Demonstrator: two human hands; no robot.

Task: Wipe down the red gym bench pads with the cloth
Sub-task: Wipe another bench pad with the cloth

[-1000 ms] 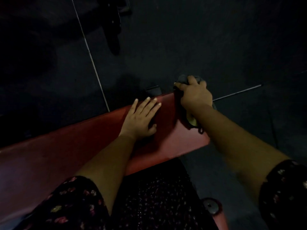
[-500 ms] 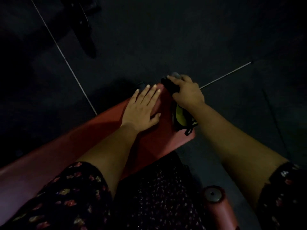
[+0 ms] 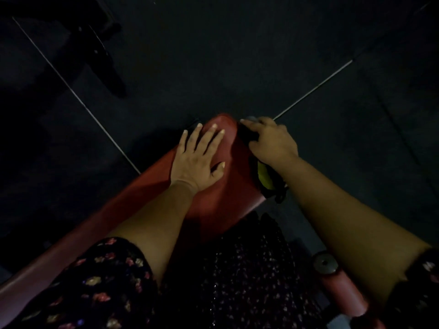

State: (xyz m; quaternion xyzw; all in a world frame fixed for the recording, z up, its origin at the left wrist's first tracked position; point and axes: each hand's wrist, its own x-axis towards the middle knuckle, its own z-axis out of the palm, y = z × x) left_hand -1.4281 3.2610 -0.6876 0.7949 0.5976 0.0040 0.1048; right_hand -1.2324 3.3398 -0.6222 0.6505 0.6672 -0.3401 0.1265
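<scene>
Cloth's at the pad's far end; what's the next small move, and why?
Probably drag the cloth back toward the body along the right edge of the red bench pad: the right hand grips it at the far end, while the left hand lies flat on top.

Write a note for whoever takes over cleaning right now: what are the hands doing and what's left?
Left hand: flat on the red bench pad, fingers straight, holding nothing.
Right hand: grips the cloth, dark with a yellow patch, against the pad's right edge.
Done: cannot tell; no wipe marks show in the dim light.
Left: likely the pad's top and the red roller pad lower right.
</scene>
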